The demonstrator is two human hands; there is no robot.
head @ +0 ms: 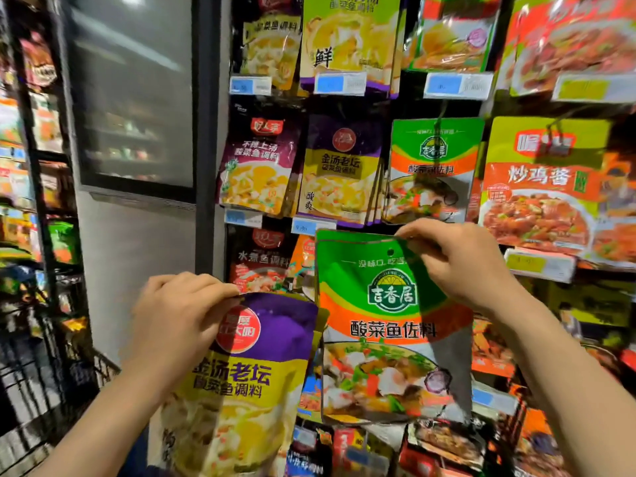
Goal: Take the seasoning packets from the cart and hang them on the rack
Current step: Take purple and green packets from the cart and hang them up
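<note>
The rack (488, 108) fills the far right of my view, its rows hung with seasoning packets above blue and yellow price tags (339, 83). On the far left I see a grey cabinet with a dark glass door (132, 91), and beyond it blurred store shelves (20, 132). The wire cart (51, 380) sits at the near left edge, dark and hard to read.

Near me, my left hand (175, 318) pinches the top edge of a purple and yellow packet (241, 390), fingers curled over the rim, the pouch hanging below. Just right of it, my right hand (461, 259) pinches the top right corner of a green and orange packet (382, 325), held upright in front of the rack; its hang hole shows near the top. The two packets sit side by side, edges about touching. Matching green packets (433, 166) hang on a hook directly above the one in my right hand, and matching purple ones (340, 173) hang just left of those.
</note>
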